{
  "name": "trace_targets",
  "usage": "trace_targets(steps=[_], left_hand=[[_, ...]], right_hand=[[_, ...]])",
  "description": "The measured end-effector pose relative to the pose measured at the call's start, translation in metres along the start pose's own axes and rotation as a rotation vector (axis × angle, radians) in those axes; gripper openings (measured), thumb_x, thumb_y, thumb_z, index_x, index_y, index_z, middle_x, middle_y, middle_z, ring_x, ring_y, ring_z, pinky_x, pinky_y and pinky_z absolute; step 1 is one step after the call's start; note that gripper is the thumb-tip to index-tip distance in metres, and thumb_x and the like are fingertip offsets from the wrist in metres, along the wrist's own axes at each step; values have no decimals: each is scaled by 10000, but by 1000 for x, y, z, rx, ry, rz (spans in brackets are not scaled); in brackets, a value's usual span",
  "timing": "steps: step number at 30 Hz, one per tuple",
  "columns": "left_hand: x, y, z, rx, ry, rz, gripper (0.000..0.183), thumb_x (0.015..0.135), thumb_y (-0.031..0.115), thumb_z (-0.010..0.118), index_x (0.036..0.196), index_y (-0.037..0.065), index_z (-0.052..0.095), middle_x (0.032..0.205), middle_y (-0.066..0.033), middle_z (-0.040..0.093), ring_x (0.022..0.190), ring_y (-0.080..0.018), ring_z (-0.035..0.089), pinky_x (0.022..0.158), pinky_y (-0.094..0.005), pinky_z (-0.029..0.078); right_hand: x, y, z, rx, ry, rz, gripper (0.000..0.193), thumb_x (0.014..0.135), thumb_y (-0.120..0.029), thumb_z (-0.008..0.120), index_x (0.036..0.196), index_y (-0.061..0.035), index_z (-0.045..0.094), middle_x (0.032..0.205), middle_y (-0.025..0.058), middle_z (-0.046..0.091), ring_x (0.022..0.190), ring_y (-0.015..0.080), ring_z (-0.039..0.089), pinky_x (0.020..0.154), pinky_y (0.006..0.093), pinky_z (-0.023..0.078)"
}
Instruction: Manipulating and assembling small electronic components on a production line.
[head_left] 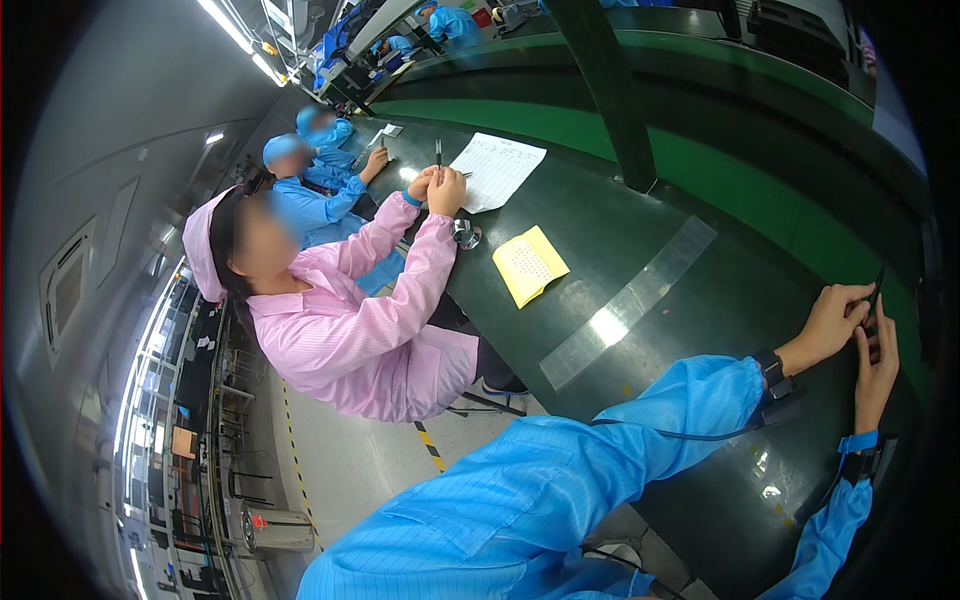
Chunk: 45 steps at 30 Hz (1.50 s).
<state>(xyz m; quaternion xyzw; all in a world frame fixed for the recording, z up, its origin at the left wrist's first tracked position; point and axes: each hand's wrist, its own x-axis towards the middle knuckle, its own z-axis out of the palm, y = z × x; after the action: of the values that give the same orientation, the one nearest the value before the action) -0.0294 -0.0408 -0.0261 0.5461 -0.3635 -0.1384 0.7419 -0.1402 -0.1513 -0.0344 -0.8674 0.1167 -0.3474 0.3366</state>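
Green surface (690, 320), glossy, runs from the upper left to the lower right of your view. Your left hand (832, 322) is above its right part, toward the far edge; fingers narrow, pinching a slim dark piece (878, 287). That piece stands tilted, upper end clear of your fingers; its exact kind cannot be told. Your right hand (875, 365) is just beside, fingertips raised to the piece's lower part; whether they grip it or only touch cannot be told.

Your sleeves (660, 420) are blue. Left wrist: black band (770, 375) with a cable. Right wrist: blue band (858, 441) beside a black one.

On the surface, well apart from your hands: clear strip (630, 305) lying across the middle; yellow paper (530, 266), creased, nearer the seated-side edge; white sheet (498, 172), printed with a grid, farther left. A green post (610, 95) stands at the far edge.

At the seated-side edge, a co-worker in pink (350, 330) holds a slim dark tool (438, 153) upright in both hands, beside the sheet.
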Motion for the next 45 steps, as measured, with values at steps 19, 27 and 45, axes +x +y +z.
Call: trace_targets(steps=[19,27,45], left_hand=[[0,2,-3,-99,-39,-46,403,954,-32,542,1356,-52,551,753,-63,659,628,-59,555,561,-235,494],[1,3,-3,-123,-52,-52,410,953,-35,539,1362,-52,546,737,-59,648,628,-53,534,559,-241,473],[0,-4,-1,-120,-44,-70,418,958,-35,534,1374,-79,519,766,-77,666,665,-70,580,595,-240,494]], right_hand=[[0,2,1,14,-6,26,535,945,-57,641,1461,-114,513,929,6,525,730,105,452,652,253,383],[0,2,-1,51,-5,27,530,952,-66,636,1463,-122,512,925,6,525,713,103,440,650,254,384],[0,4,-2,51,-7,29,513,956,-60,629,1454,-121,524,956,-4,522,708,81,424,640,232,369]])
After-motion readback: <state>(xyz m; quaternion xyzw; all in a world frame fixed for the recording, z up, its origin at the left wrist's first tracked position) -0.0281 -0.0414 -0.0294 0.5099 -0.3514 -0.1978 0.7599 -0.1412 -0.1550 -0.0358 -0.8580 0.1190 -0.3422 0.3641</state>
